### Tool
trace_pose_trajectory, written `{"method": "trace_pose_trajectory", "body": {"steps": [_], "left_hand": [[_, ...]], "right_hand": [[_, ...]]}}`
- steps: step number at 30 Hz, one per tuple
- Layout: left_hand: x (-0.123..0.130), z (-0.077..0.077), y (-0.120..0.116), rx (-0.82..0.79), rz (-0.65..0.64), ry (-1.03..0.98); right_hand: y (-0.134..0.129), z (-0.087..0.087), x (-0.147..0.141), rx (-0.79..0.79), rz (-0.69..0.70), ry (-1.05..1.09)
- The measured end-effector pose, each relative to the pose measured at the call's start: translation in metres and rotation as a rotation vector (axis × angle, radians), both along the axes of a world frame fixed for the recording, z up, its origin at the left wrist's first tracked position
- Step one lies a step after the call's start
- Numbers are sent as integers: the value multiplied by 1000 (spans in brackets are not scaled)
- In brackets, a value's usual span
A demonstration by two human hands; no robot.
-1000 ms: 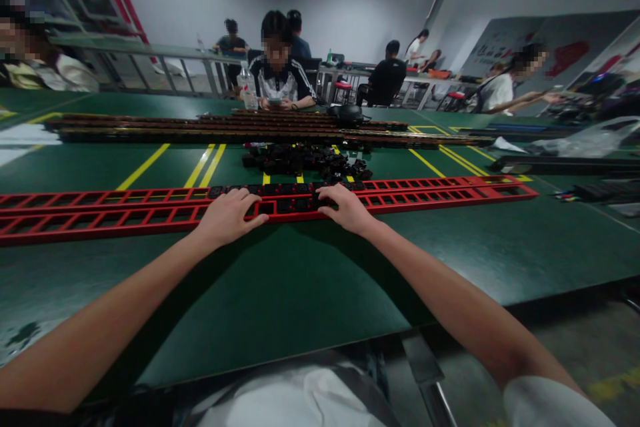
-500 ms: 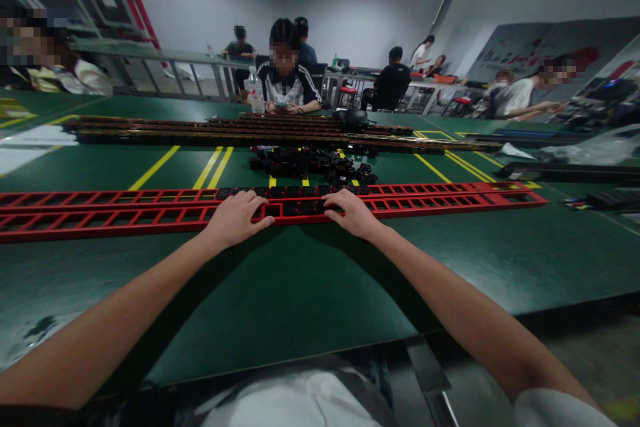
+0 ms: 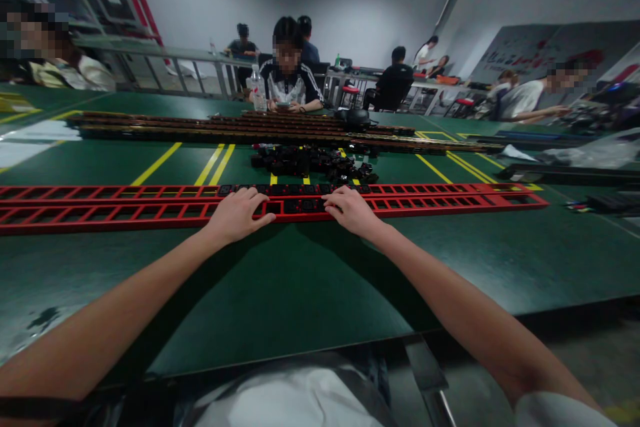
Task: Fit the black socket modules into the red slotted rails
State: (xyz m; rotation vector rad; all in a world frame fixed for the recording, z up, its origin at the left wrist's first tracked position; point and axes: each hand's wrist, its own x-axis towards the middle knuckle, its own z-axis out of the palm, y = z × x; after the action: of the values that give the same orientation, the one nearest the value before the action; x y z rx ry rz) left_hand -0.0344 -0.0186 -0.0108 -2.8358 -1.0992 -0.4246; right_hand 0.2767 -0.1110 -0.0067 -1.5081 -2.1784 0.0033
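Note:
Two long red slotted frames lie side by side across the table. Black socket modules sit in some slots near the middle. My left hand rests over the nearer frame, thumb stretched out along its front edge and spread from the bent fingers. On the same frame, my right hand has its fingers curled, with the index finger and thumb at a black module beside the visible ones. That module is mostly hidden by the hand. Between the hands, a slot to the left of the modules looks bare.
A pile of black parts lies beyond the frames. Farther back are long dark rails, a black rounded object and a plastic bottle. At right are a dark bar and cables. Other people sit around.
Both hands keep nearly the same place and pose on the red frames. The left end of the frames sits slightly higher in view, and the whole view has shifted a little.

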Motion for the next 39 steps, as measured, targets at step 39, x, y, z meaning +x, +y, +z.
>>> {"method": "trace_pose_trajectory", "body": {"steps": [39], "left_hand": [[67,21,136,-32,-42,149]], "right_hand": [[-1,-11,6,201,164,99]]}}
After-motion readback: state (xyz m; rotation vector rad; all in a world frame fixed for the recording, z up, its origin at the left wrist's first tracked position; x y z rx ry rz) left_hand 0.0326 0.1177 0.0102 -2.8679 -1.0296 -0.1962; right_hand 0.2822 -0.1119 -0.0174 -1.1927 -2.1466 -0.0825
